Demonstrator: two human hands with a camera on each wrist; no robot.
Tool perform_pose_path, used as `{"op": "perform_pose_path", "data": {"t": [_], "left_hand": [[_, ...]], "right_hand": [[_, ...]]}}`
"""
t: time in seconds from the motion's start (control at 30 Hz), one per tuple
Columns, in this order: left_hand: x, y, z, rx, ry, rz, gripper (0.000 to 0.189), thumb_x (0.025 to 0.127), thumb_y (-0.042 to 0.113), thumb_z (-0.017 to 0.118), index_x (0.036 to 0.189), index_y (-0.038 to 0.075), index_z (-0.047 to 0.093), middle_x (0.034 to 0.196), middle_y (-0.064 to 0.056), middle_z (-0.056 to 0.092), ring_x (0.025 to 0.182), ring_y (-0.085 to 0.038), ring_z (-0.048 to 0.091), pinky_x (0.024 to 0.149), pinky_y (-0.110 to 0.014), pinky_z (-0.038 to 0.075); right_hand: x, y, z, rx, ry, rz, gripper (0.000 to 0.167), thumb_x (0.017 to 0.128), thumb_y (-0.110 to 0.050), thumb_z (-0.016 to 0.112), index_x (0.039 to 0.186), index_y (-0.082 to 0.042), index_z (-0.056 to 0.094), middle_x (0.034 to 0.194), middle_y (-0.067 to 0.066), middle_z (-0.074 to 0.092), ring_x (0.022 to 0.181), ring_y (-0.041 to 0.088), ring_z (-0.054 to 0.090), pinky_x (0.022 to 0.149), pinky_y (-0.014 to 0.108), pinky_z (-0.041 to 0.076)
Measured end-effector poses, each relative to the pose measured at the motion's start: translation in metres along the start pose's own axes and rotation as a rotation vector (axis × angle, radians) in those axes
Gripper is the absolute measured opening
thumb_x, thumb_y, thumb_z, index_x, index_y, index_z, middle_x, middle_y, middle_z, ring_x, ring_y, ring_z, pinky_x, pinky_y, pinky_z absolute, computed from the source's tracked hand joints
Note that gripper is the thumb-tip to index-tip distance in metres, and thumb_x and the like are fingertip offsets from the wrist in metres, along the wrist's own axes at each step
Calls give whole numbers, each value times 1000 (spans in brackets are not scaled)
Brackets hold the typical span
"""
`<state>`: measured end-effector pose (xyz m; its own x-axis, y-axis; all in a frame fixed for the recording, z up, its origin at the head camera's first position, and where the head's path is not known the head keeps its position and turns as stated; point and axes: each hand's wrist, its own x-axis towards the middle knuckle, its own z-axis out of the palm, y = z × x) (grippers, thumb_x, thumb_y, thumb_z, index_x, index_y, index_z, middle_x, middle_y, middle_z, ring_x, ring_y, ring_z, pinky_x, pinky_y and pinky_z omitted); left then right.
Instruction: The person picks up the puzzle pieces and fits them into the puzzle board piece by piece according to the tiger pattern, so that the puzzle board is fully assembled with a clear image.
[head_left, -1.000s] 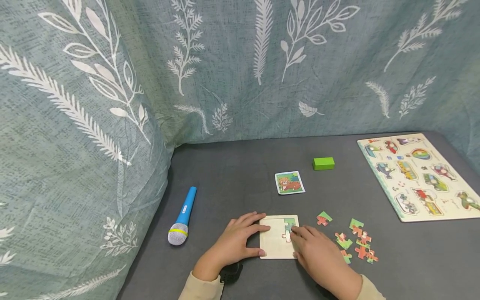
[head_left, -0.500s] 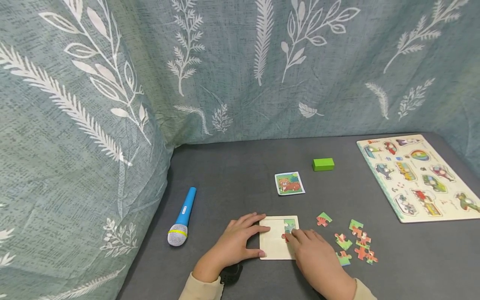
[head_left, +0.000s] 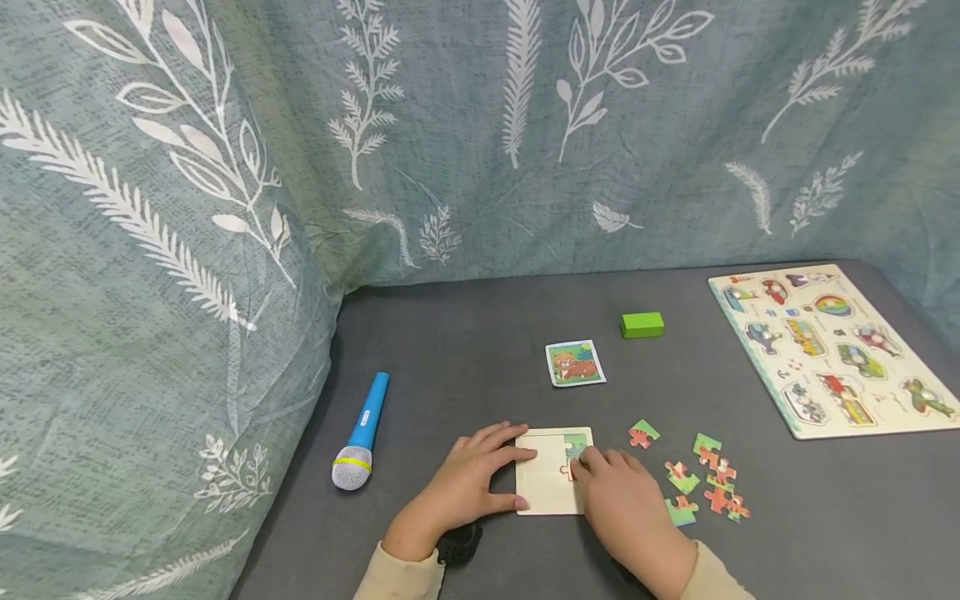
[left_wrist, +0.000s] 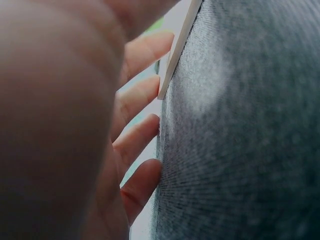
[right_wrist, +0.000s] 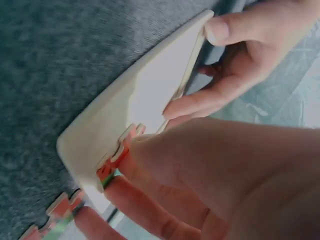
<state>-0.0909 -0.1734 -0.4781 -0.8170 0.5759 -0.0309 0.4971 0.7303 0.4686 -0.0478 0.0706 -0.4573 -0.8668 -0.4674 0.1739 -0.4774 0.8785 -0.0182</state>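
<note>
A small pale wooden puzzle tray (head_left: 543, 487) lies in front of me, with green pieces (head_left: 575, 442) set in its upper right corner. My left hand (head_left: 465, 483) rests at the tray's left side, fingers spread, thumb and index finger touching its edge. Over the right side of the tray, my right hand (head_left: 626, 504) pinches a red-and-green jigsaw piece (right_wrist: 117, 155) between thumb and fingers, as the right wrist view shows. The head view mostly hides that piece behind the hand. The left wrist view catches the tray's edge (left_wrist: 177, 55) by the fingertips.
Several loose jigsaw pieces (head_left: 716, 467) lie right of the tray. Behind it are a tiger picture card (head_left: 575, 364) and a green block (head_left: 642, 325). A blue toy microphone (head_left: 365, 433) lies left; a large picture puzzle board (head_left: 832, 350) is at far right.
My right hand has shifted a little left, farther over the tray, uncovering more of a loose piece to its right. The left hand stays in place on the tray's edge.
</note>
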Motion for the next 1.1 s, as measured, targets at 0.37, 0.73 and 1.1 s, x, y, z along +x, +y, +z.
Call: {"op": "perform_pose_path", "data": {"t": [0.37,0.73,1.1], "left_hand": [[1,6,-8,43,-18,13,62,89,40,84,145,22,64,162,-1,45,149,-28,40,108,-57,39],[37,21,-12,298,-85,148,48,111,37,51,158,28,50,163,10,43,149,-19,39,112,-48,39],[42,38,-10,505,-104,102,48,112,19,48,156,38,51,161,11,45,144,-18,42,101,-45,45]], "right_hand": [[-2,-8,-1,-11,-7,21,30,87,-17,83,115,-7,77,108,4,68,99,22,66,91,41,55],[-11,-3,0,-13,27,-5,35,86,-21,84,118,-10,76,123,4,71,107,23,66,91,42,53],[-11,-3,-2,-24,24,-10,37,85,-21,86,119,-10,76,119,3,71,104,23,65,87,43,53]]}}
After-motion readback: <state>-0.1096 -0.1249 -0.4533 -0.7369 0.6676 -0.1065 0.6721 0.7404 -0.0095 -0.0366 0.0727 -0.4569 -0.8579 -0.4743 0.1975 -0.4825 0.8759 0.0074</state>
